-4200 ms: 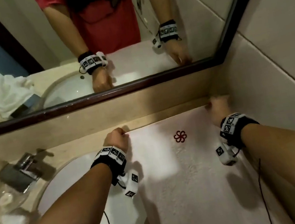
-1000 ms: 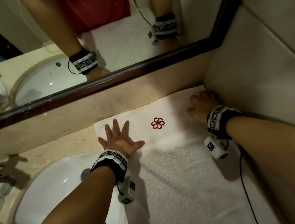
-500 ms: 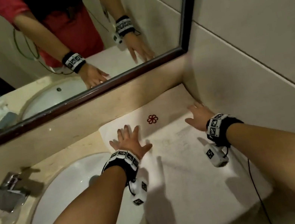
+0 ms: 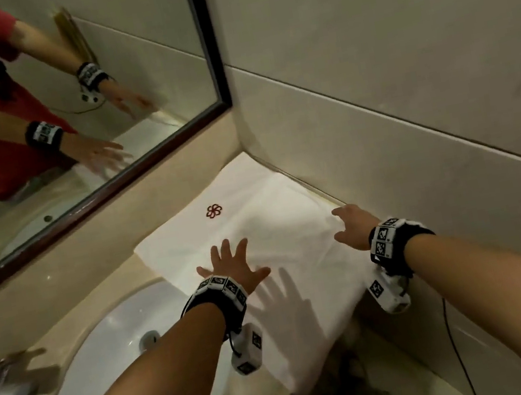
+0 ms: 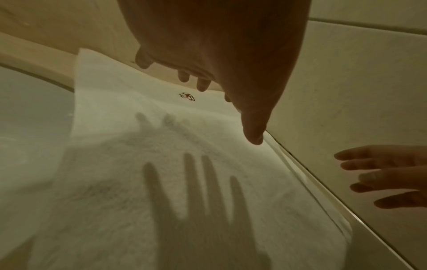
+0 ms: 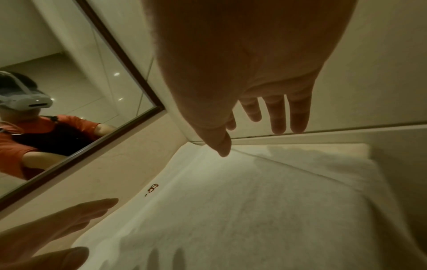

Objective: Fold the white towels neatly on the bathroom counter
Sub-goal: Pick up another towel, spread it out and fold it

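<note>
While both hands' fingers hover spread, towel lies beneath

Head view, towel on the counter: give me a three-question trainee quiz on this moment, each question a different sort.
1. True or false: the left hand grips a corner of the white towel.
2. Multiple choice: the red flower emblem sits near the towel's edge closest to (a) the sink, (b) the mirror, (c) the person.
3. Fill in: the right hand is at the towel's edge beside the tiled ____.

Key: 1 false, its fingers are spread and straight, above the towel; 2 b; 3 wall.
</note>
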A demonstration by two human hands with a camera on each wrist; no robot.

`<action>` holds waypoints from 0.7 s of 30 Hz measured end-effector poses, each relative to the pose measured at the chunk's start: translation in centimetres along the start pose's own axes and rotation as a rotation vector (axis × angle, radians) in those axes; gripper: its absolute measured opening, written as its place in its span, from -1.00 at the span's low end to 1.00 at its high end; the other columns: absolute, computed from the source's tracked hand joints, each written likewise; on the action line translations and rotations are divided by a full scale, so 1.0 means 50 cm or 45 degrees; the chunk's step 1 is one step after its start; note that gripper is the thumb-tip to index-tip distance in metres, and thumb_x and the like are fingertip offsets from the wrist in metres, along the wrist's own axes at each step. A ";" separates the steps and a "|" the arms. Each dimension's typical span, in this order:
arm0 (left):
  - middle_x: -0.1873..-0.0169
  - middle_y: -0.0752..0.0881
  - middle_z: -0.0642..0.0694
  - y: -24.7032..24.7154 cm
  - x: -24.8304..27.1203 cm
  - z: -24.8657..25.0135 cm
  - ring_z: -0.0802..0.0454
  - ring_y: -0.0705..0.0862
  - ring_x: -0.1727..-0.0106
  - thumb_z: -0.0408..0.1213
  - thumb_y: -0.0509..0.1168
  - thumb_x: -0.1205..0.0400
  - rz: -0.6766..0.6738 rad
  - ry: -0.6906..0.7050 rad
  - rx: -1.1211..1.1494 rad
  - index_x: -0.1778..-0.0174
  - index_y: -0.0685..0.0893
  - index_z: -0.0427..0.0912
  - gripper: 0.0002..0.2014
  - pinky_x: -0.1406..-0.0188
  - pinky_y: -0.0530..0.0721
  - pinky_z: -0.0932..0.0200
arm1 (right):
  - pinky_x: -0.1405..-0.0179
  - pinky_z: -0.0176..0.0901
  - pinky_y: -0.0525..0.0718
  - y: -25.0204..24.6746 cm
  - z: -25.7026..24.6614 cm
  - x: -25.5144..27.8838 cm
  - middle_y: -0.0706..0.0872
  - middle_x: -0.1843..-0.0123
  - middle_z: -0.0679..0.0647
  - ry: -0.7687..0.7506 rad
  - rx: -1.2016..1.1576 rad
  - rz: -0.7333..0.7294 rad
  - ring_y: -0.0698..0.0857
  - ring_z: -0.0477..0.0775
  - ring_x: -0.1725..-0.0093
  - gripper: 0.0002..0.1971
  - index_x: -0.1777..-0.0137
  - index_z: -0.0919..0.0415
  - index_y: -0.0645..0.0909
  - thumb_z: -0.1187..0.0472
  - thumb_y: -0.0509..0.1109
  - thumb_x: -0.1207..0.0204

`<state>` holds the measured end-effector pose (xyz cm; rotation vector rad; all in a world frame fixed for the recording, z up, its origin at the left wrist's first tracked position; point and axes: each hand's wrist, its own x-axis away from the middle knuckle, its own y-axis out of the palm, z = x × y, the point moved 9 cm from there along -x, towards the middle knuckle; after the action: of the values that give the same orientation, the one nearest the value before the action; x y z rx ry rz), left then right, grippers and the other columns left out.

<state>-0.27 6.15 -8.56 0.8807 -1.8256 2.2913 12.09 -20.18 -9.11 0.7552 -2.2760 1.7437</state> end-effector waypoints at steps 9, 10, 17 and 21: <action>-0.71 -0.21 0.01 0.117 0.040 0.150 -0.14 -0.25 -0.70 0.38 0.21 -0.52 -0.159 0.110 -0.026 -0.66 -0.10 0.30 -0.12 -0.53 -0.06 -0.55 | -0.41 0.06 0.52 0.055 0.200 0.107 0.47 -0.51 0.16 0.203 -0.121 -0.057 0.52 0.24 -0.43 -0.42 -0.54 0.01 0.36 0.02 0.29 -0.49; -0.71 -0.21 0.02 0.135 0.042 0.161 -0.14 -0.24 -0.70 0.38 0.22 -0.51 -0.174 0.103 -0.027 -0.66 -0.09 0.31 -0.12 -0.53 -0.05 -0.55 | -0.41 0.05 0.51 0.062 0.208 0.117 0.51 -0.48 0.18 0.200 -0.134 -0.055 0.52 0.25 -0.42 -0.48 -0.53 0.05 0.40 0.09 0.28 -0.54; -0.70 -0.20 -0.04 0.214 0.076 0.197 -0.20 -0.18 -0.70 0.35 0.23 -0.53 -0.186 -0.016 -0.028 -0.67 -0.05 0.27 -0.14 -0.47 0.11 -0.57 | -0.31 0.03 0.61 0.141 0.221 0.106 0.52 -0.44 0.23 0.111 -0.214 -0.174 0.59 0.26 -0.33 -0.55 -0.51 0.12 0.46 0.23 0.28 -0.60; -0.69 -0.28 -0.02 0.271 0.089 0.181 -0.21 -0.26 -0.69 0.35 0.22 -0.51 -0.205 -0.096 -0.003 -0.67 -0.11 0.28 -0.12 -0.42 0.11 -0.66 | -0.30 0.06 0.60 0.164 0.218 0.090 0.57 -0.39 0.23 0.084 -0.197 -0.183 0.59 0.27 -0.32 -0.63 -0.42 0.19 0.51 0.27 0.25 -0.62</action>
<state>-5.99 -7.27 -17.11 1.0848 -1.7156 2.1862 5.97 -30.21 -17.36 0.7966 -2.2224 1.4884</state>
